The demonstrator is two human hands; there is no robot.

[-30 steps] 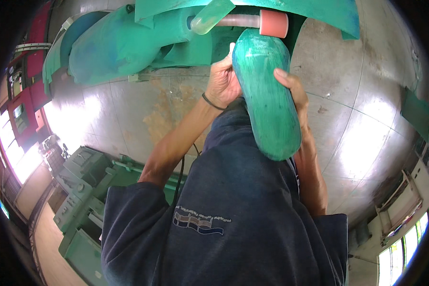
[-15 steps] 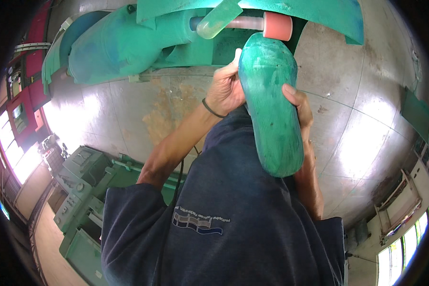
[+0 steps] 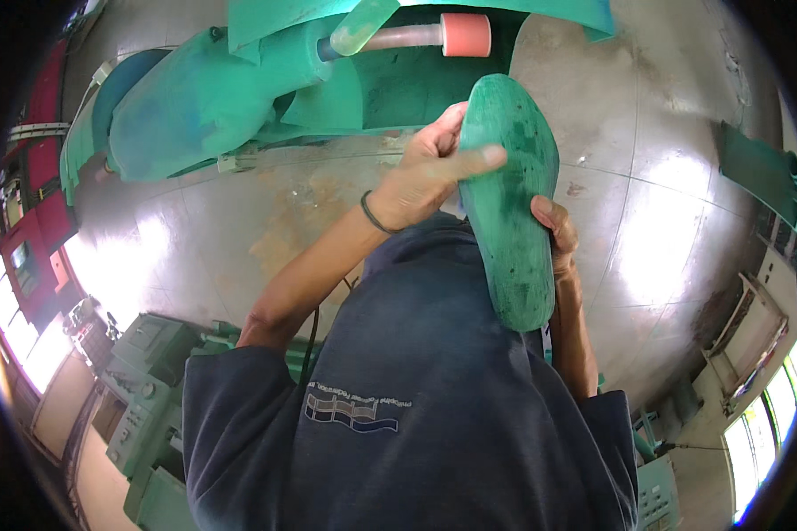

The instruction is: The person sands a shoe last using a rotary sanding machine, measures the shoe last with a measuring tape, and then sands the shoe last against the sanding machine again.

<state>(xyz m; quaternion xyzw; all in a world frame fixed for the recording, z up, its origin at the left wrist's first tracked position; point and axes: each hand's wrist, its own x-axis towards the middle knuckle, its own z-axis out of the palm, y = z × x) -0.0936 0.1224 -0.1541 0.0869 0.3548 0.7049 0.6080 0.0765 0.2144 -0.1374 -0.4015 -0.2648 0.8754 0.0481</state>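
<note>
A green shoe last point(image 3: 510, 212), worn and scuffed with dark marks, is held up in front of my chest with its sole face showing. My left hand point(image 3: 425, 173) grips its upper left side, the thumb lying across the sole face and the fingers partly hidden behind. On the opposite edge, lower down, my right hand point(image 3: 558, 232) holds it with the thumb on the rim; its other fingers are mostly hidden. Beyond the last, apart from it, a pinkish-red roller point(image 3: 467, 35) sits on the shaft end of a green machine point(image 3: 204, 97).
A translucent green guard point(image 3: 363, 25) crosses the shaft. Another green machine point(image 3: 146, 363) stands at the lower left. Grey floor point(image 3: 593, 115) with rust stains spreads around the machine. A green panel point(image 3: 762, 173) is at the right.
The shoe last has turned slightly and is farther from the roller. My left thumb has moved from its edge onto the sole face. The view has shifted a little.
</note>
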